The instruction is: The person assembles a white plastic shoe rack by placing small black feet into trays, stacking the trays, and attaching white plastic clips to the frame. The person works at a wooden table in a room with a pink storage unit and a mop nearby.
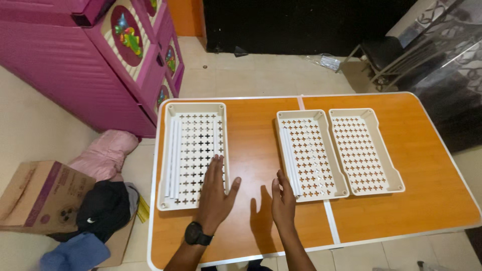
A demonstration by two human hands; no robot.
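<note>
Orange folding table (pixel 256 145) on pale tile, pink cabinet (pixel 100 65) far left. My left hand (pixel 217 193) lies open, flat on the left perforated tray (pixel 193 150); my right hand (pixel 284 200), open, touches the middle tray (pixel 311 153).

- The left tray (pixel 193 153), under the left hand (pixel 215 193), looks like matt cream plastic pierced with cross-shaped holes.
- The middle tray (pixel 310 154), touched by the right hand (pixel 283 200), shows the same dull plastic.
- The table (pixel 253 145) between the hands has a smooth orange wood-look top with a slight sheen.
- The wristwatch (pixel 197 234) on the left wrist looks matt black.
</note>
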